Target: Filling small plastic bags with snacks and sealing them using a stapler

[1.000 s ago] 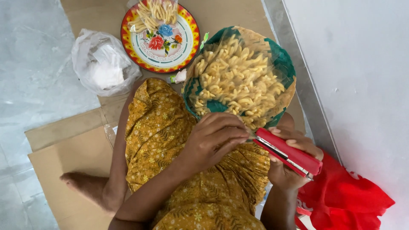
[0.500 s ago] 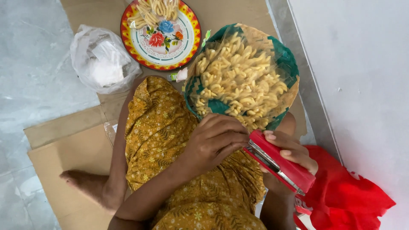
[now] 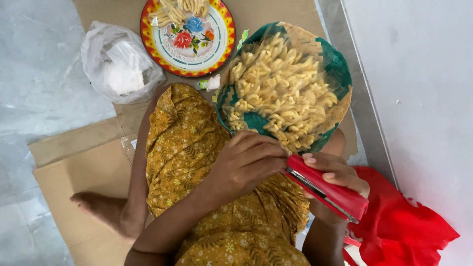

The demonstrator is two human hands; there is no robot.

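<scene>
A person seated on flattened cardboard [image 3: 74,177] works over the lap, seen from above. The right hand [image 3: 332,177], at lower right of the frame, is wrapped around a red stapler [image 3: 327,189], fingers curled over its top, with the stapler's nose pointing up and left toward the centre. The left hand [image 3: 246,165], at centre, has its fingers bunched and curled at the stapler's nose; whatever it pinches there is hidden under the fingers and cannot be made out. Just above both hands, at upper centre right, a woven basket [image 3: 340,64] with green and tan strips rests against the knee, heaped with pale yellow spiral pasta [image 3: 278,88] under a clear plastic film. At the top centre a round enamel plate [image 3: 197,54] with a red and yellow rim and painted flowers carries a few more pale pieces at its upper edge. A crumpled clear plastic bag [image 3: 118,64] lies at upper left, beside the plate, partly on the grey floor [image 3: 34,74]. A red cloth bag [image 3: 404,231] sits at lower right, just beside the right forearm, against a white wall [image 3: 423,98]. The person's mustard floral dress [image 3: 187,148] fills the middle, and a bare foot [image 3: 98,207] shows at lower left.
</scene>
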